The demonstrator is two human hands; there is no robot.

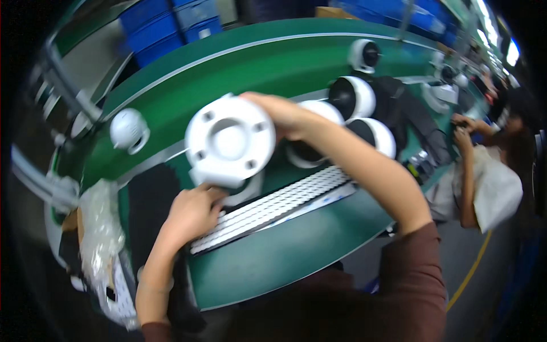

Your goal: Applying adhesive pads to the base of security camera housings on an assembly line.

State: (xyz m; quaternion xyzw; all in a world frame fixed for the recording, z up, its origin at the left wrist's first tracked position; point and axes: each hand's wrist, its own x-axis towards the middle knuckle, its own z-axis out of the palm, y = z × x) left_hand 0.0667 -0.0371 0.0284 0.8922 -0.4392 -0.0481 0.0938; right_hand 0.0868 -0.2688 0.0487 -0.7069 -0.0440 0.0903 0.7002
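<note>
A: Gripped what, in the head view?
B: Gripped a white round housing (231, 142) above the worktop (273, 259), right hand (279, 117) clamped on its upper-right side. Had the left hand (196, 214) at its lower lip; couldn't tell whether pinching or merely touching.
A: Risked what?
B: Perhaps dropping it onto the white-dotted strips (279, 208) through one-sided support, or bumping the black-fronted domes (362, 98) with the right forearm (359, 154).

Rows of small white pieces (273, 208) lie aslant across the green bench (268, 271), set back from its near edge, with a white sheet (312, 210) along their near side. A black mat (149, 199) covers part of the left end. White-and-black rounded housings (364, 97) stand toward the far edge, right of middle, beside dark cloth (419, 122). Beyond that edge, a green belt (171, 100) carries a white dome (126, 130) at left.
</note>
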